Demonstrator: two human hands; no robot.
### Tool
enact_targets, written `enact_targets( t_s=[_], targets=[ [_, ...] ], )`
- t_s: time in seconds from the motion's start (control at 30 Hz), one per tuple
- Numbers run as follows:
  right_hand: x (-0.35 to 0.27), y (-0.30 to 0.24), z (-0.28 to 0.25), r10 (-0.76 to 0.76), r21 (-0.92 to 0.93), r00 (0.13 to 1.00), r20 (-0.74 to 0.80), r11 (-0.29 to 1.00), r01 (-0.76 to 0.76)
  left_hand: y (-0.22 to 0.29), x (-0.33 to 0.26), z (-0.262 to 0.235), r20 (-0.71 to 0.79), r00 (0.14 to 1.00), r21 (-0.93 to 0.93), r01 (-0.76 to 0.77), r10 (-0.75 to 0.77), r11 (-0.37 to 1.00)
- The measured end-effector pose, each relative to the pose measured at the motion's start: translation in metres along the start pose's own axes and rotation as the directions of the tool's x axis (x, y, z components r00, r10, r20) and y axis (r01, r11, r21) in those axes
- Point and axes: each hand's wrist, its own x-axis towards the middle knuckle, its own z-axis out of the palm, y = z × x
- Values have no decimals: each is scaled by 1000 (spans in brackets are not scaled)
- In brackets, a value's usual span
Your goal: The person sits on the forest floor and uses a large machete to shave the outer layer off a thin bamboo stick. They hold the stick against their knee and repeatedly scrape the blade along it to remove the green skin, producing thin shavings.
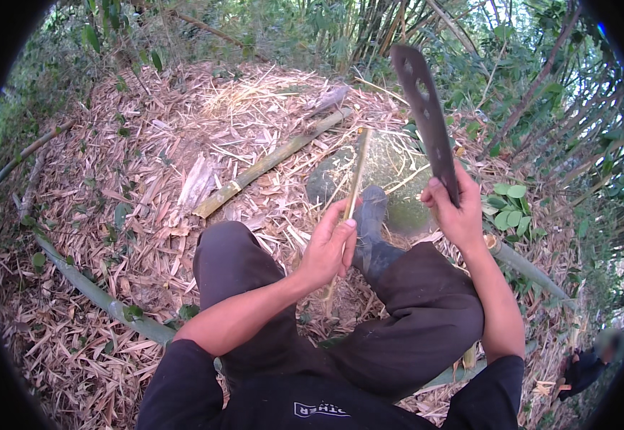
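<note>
My left hand [328, 242] is closed around a thin split bamboo strip [359, 166]. The strip stands upright, slightly tilted, with its upper end in front of a mossy rock [328, 174] and its lower part running down between my legs. In my closed right hand [459, 218] is a large dark knife [426, 107] with several holes in its wide blade. It points up and away, apart from the strip; its handle is mostly hidden by my fingers. My dark boot [373, 215] rests against the rock, between my two hands.
A cut bamboo pole [276, 161] lies on dry leaf litter [140, 186] ahead. Long green bamboo [107, 301] stretches along the left, and another cut piece [530, 271] lies at right. Green leaves [514, 209] sit beside the rock. Another person [586, 369] is at the lower right.
</note>
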Motion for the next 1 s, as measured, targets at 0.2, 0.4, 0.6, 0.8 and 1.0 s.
enact_targets(
  t_s=[0.2,0.4,0.6,0.8,1.0],
  targets=[
    [-3,-8,6,-166,-447,957,237,856,259,-4,4,-12,43,999,-150,23,-16,988],
    [-4,-13,7,-277,-680,912,303,608,411,0,4,-12,77,995,-271,78,-59,960],
    [-4,-13,17,-359,-683,842,402,495,537,2,3,-14,92,974,-314,227,-208,922],
    [-1,-25,29,-250,-639,878,408,608,470,-23,3,-41,269,957,-241,175,-108,954],
    [1,-19,31,-197,-639,869,454,608,471,-17,4,-37,183,982,-63,69,-57,996]
  ],
)
